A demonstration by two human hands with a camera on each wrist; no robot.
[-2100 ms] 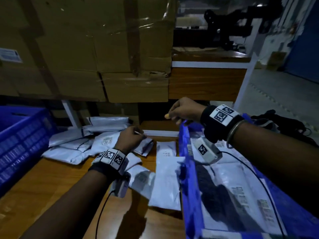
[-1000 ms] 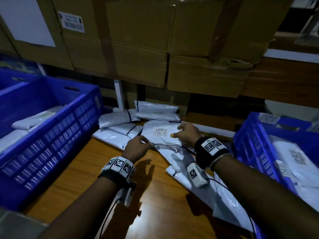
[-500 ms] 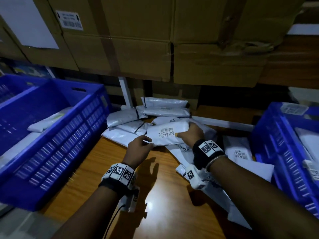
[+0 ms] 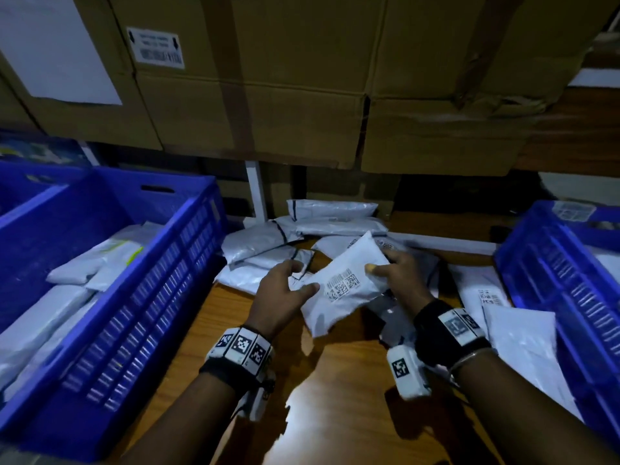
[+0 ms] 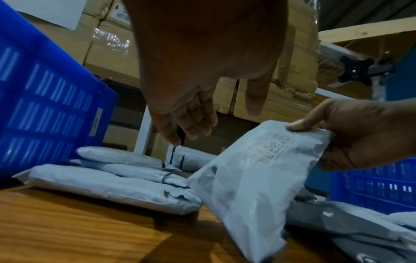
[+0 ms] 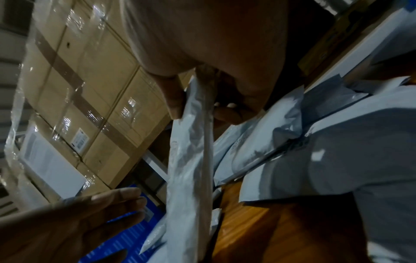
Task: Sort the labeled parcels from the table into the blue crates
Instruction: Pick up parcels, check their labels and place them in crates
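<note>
Parcel in hand: white labelled parcel (image 4: 342,283) held tilted above the wooden table (image 4: 328,414), barcode label facing up.
Right hand: right hand (image 4: 401,276) grips the parcel's far right edge, thumb on top, fingers curled beneath.
Left hand: left hand (image 4: 285,293) is just left of the parcel with fingers spread and relaxed; thumb tip looks to be at the parcel's edge, though real contact is hard to tell.
Left of the parcel: left blue crate (image 4: 141,297) stands on the table's edge with white parcels lying inside.
Right of the parcel: right blue crate (image 4: 553,280), flat parcels lying beside it.
Behind the parcel: heap of white parcels (image 4: 302,236) on the table.
Farther back: stacked cardboard boxes (image 4: 285,95) above the heap.
</note>
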